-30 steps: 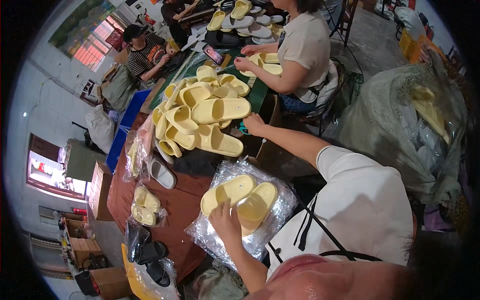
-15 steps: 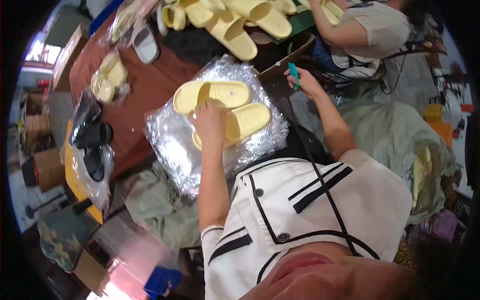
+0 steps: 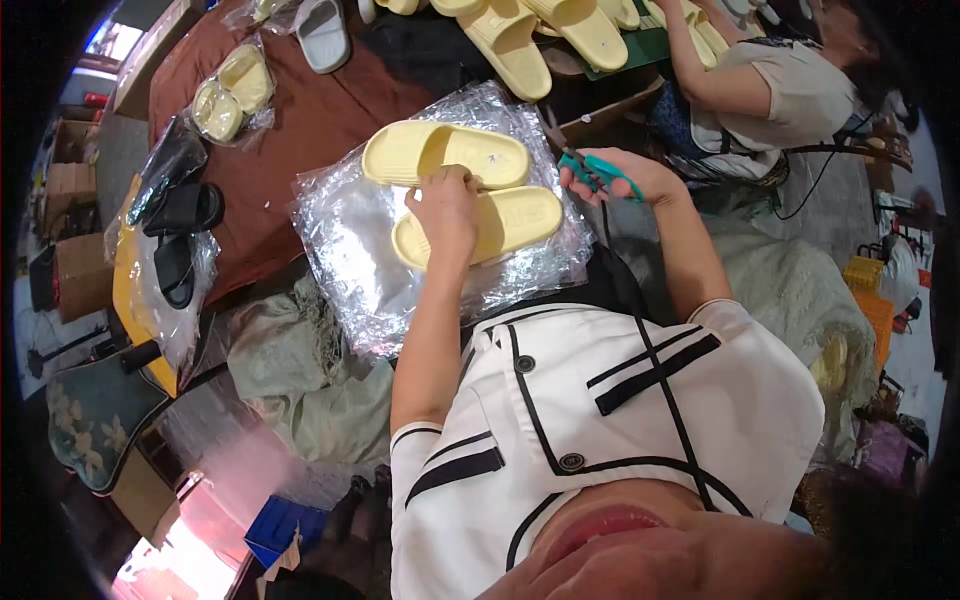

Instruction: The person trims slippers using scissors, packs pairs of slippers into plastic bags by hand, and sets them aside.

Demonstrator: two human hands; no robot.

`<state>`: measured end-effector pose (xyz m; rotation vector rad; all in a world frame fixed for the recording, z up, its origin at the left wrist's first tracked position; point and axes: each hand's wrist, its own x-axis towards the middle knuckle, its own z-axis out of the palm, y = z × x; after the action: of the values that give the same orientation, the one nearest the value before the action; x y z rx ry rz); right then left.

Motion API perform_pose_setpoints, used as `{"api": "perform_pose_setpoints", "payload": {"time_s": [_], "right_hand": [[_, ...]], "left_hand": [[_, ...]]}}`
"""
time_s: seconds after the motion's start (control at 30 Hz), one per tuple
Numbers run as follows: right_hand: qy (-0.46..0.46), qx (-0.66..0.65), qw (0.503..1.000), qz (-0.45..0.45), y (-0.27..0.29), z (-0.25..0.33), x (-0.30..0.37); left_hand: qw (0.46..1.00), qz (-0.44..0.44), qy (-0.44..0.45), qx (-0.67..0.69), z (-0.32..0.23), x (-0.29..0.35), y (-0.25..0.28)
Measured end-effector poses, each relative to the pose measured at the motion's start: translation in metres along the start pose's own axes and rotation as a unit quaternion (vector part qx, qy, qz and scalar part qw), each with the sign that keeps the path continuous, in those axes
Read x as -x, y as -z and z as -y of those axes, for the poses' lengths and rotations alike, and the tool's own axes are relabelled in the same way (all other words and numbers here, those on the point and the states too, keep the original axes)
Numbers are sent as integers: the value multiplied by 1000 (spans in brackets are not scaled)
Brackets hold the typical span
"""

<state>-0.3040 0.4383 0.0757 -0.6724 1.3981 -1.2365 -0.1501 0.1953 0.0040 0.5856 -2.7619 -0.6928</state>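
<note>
A: Where to begin?

B: At the left: past bagged black slippers point(image 3: 183, 212) by the left edge of the brown-covered tabletop point(image 3: 310, 120), then over to a stack of clear bags point(image 3: 350, 260), overlapping that tabletop's near right part.

A: Carrying what?

B: An upper yellow slipper point(image 3: 490, 165) near the stack's far edge and a lower yellow slipper point(image 3: 520, 212) reaching toward the right edge, both lying sole down, toe leftward. Between straps, a left hand point(image 3: 447, 210) with bent fingers at the upper strap. Cannot tell whether pinching or merely resting.

A: Hard to handle?

B: Probably not. Likely light, softly springy, hardly fragile; apt to skid on slick plastic, though. Best taken by the strap, with thumb inside the opening, or pinched at the heel rim.

A: Further right?

B: Just past the stack's right edge, a right hand point(image 3: 640, 178) wrapped around teal-handled scissors point(image 3: 600, 168). Better kept off soft soles and thin film.
</note>
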Motion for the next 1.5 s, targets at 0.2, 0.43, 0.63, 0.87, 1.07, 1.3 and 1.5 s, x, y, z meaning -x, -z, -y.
{"api": "perform_pose_setpoints", "payload": {"time_s": [0.2, 0.43, 0.63, 0.87, 1.07, 1.3, 1.5], "right_hand": [[-29, 22, 994, 105, -7, -2, -31], [-201, 58, 967, 144, -23, -3, -61], [-162, 75, 957, 227, -13, -12, -79], [-86, 111, 965, 220, -20, -4, -90], [-61, 136, 969, 195, -21, 9, -94], [-63, 256, 964, -31, -6, 9, -58], [-132, 437, 817, -351, 57, -54, -26]], "left_hand": [[979, -100, -2, 180, -4, 10, 28], [908, -110, 117, 387, 1, 34, 41], [882, -104, 135, 438, 5, 39, 31], [880, -65, 153, 445, 5, 42, 33], [868, -89, 136, 469, 9, 44, 24], [893, -86, 116, 426, 5, 40, 41], [800, -21, 159, 578, -16, 41, 79]]}}
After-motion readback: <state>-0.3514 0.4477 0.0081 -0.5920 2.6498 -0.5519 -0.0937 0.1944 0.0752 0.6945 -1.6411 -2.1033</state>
